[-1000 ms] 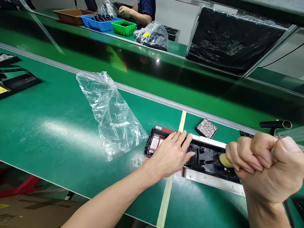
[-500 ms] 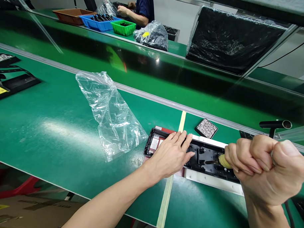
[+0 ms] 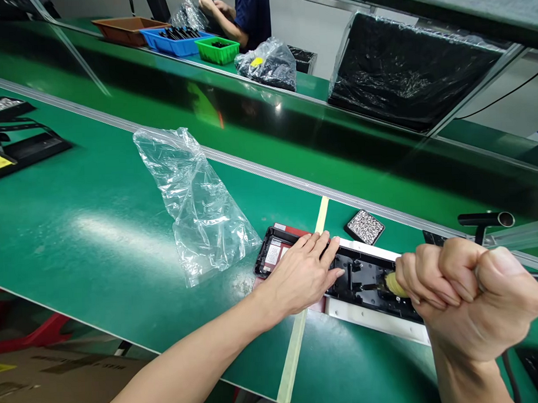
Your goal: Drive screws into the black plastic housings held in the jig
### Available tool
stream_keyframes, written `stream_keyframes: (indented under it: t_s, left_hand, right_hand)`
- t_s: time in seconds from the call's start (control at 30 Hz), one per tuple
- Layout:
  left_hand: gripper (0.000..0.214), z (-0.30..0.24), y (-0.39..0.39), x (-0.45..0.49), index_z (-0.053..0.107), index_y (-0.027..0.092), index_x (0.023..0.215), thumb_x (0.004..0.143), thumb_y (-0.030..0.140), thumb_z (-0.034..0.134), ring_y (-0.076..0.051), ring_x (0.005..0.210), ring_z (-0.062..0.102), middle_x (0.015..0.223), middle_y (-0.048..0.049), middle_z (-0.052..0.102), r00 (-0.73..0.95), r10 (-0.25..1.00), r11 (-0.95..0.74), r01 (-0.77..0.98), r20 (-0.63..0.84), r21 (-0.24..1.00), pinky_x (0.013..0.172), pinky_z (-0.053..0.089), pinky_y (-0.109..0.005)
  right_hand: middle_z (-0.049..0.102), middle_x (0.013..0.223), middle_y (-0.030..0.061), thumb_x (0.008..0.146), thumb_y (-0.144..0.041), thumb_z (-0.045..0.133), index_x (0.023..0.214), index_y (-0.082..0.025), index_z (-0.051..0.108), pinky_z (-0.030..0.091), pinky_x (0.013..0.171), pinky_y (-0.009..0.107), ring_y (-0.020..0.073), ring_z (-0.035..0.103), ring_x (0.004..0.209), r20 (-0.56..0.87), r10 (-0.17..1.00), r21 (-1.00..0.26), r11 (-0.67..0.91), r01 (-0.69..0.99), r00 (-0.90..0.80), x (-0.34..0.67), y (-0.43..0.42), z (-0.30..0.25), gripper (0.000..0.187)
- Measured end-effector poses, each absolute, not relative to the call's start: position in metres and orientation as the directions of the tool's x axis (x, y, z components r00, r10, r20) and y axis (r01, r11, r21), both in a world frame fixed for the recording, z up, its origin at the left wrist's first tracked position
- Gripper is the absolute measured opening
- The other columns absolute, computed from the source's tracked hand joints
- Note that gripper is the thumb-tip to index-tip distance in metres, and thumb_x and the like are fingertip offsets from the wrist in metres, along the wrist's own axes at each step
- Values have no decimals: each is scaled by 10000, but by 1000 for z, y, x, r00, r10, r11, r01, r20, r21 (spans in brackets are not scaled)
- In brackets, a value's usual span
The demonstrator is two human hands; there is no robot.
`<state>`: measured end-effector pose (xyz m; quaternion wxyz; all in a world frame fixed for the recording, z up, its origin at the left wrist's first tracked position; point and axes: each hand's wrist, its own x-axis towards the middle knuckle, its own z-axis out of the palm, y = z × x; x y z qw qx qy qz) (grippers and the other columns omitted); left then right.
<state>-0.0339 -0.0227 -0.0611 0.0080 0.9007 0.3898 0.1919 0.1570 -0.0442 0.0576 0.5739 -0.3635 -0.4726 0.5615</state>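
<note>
My left hand (image 3: 304,271) lies flat, fingers stretched out, across a long black plastic housing (image 3: 363,266). The housing rests open side up in a white fixture (image 3: 374,320). My right hand (image 3: 475,297) is wrapped in a fist around a screwdriver (image 3: 394,284), whose yellow-wrapped front end shows below the fingers. Its thin shaft points down into the housing; I cannot make out whether the tip touches a screw. At the housing's left end, a white label (image 3: 272,253) shows. Behind the fixture sits a small square tray of tiny metal parts (image 3: 365,226), probably screws.
A clear plastic bag (image 3: 203,209) lies left of the housing. Black parts (image 3: 33,145) are at the far left. A metal rail (image 3: 268,172) runs behind. Across it are a blue bin (image 3: 175,43), a green basket (image 3: 218,50) and a co-worker (image 3: 254,17). A black tube (image 3: 485,220) stands right.
My hands, the housing and the screwdriver hold nearly the same place; the view has shifted very slightly. Across the bench, the co-worker's hands have moved up and left.
</note>
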Motion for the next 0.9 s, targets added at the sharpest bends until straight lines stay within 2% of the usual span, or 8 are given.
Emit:
stream_keyframes:
  t_s: [0.23, 0.67, 0.9]
  left_hand:
    - [613, -62, -23, -33, 418, 17, 1574, 1151, 457, 356, -348, 1489, 550, 1574, -273, 551, 616, 714, -689, 704, 332, 175, 1213, 455, -480]
    - [607, -63, -23, -33, 436, 17, 1563, 1149, 455, 363, -346, 1476, 564, 1567, -272, 557, 616, 709, -691, 705, 344, 161, 1219, 454, -474]
    - [619, -64, -23, -34, 437, 8, 1568, 1149, 458, 362, -349, 1483, 558, 1570, -271, 558, 622, 703, -695, 704, 345, 146, 1219, 461, -475]
  right_hand:
    - [244, 449, -30, 946, -426, 596, 551, -212, 357, 220, 395, 297, 115, 240, 409, 148, 983, -945, 107, -310, -111, 156, -42, 58, 509]
    - [275, 448, -29, 952, -422, 603, 548, -217, 427, 239, 406, 298, 120, 266, 414, 164, 976, -946, 114, -303, -142, 158, -44, 59, 486]
    - [321, 472, -25, 971, -425, 579, 580, -221, 440, 333, 422, 319, 131, 329, 412, 208, 942, -955, 137, -262, -264, 167, -43, 59, 463]
